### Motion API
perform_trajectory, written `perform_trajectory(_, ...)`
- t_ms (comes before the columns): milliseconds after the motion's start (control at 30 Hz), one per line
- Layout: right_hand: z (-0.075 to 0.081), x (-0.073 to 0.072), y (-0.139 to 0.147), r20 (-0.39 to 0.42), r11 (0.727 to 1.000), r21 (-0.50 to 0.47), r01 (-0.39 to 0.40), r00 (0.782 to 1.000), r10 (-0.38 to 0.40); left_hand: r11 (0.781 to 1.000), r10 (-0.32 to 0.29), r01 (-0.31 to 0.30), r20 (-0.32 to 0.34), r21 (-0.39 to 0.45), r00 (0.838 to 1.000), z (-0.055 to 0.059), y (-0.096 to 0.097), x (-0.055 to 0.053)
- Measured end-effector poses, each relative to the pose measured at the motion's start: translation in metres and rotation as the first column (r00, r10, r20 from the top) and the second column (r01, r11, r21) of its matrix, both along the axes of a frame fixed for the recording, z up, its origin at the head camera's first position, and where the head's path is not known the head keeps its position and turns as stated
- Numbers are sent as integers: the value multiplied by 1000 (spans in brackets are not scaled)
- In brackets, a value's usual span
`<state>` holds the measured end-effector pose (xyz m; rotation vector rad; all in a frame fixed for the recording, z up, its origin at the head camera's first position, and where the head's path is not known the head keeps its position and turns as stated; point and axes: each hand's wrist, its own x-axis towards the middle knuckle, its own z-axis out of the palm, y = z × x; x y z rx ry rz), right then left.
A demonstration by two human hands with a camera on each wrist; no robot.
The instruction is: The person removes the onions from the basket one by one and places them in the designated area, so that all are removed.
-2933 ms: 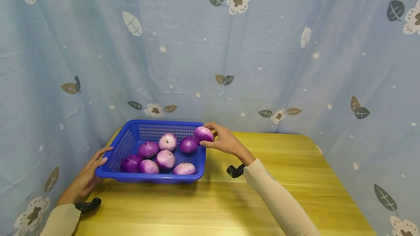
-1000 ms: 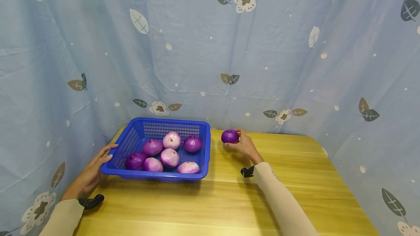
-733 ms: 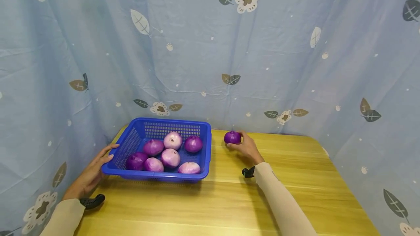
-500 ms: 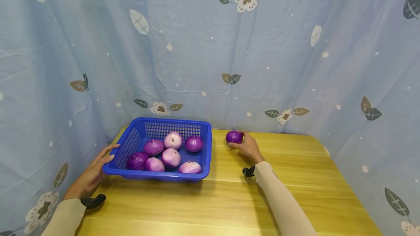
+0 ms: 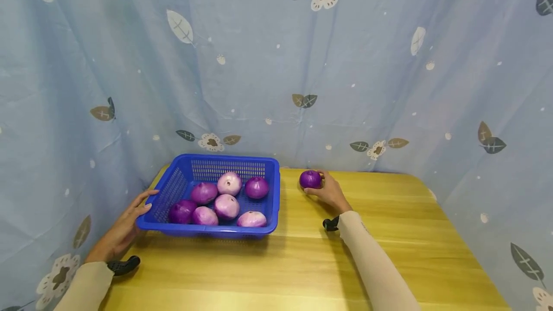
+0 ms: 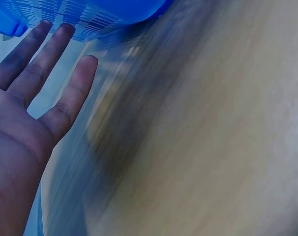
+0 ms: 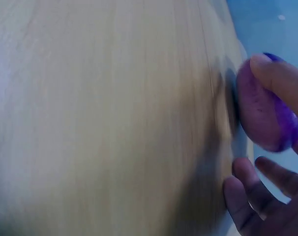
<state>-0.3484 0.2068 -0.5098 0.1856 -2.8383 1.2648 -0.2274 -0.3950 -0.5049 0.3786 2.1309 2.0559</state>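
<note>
The right hand (image 5: 329,195)'s grip holds an onion (image 5: 307,179) near the back edge of the worktop (image 5: 389,205), a strip of wood separating it from the blue basket (image 5: 207,228). Along that edge hangs a patterned curtain (image 5: 259,61), leaving little room behind; rightward the wood runs to a rounded corner, and a broad stretch continues in front until the head view cuts it off. The left hand (image 5: 117,235)'s grip is wide, fingertips at the left end of the basket's rim, close to the curtain on that side.

Seven onions (image 5: 229,184) sit in the basket, their undersides hidden. Whether the held onion touches the wood cannot be told.

The right wrist view, blurred, brings out a paler pink side of that onion which the head view hides, plus three fingertips spread just beside it. The left wrist view catches the basket's slotted outer wall and three extended fingers; the basket itself is cropped at the top.
</note>
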Motion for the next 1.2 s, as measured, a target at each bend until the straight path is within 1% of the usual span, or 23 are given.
perform_trajectory(133, 10, 0, 6, -17, 1000, -14, -14, 1000, 13, 999, 16, -17, -22, -31, 1000, 2, 3, -6)
perform_trajectory(233, 13, 0, 9, -14, 1000, -7, -24, 1000, 24, 999, 11, -12, -28, -33, 1000, 1, 2, -5)
perform_trajectory(367, 15, -1, 12, 0, 998, 20, -52, 999, 52, 999, -27, 28, -32, 31, 999, -3, -2, -1)
perform_trajectory(433, 18, -2, 13, -3, 998, 28, -53, 999, 53, 996, -45, 47, -32, 71, 998, -4, -4, 0)
perform_trajectory(533, 25, -3, 12, -20, 998, 26, -57, 998, 58, 994, -47, 50, -33, 95, 998, -4, -4, 0)
perform_trajectory(600, 32, -3, 10, -32, 998, 20, -58, 998, 58, 994, -44, 47, -30, 99, 999, -2, -4, -1)
perform_trajectory(767, 47, -2, 1, -71, 997, 18, -81, 994, 82, 996, -42, 44, -30, 78, 999, 1, -4, -1)
perform_trajectory(900, 56, -2, -8, -98, 992, 21, -122, 987, 124, 995, -39, 40, -17, 89, 999, 0, -5, 1)
perform_trajectory(1033, 64, -1, -16, -109, 990, 15, -144, 984, 144, 995, -32, 33, -11, 96, 999, -2, -5, 2)
perform_trajectory(1200, 71, 0, -26, -140, 988, 24, -153, 978, 155, 997, -18, 18, -3, 69, 1000, -5, -2, 2)
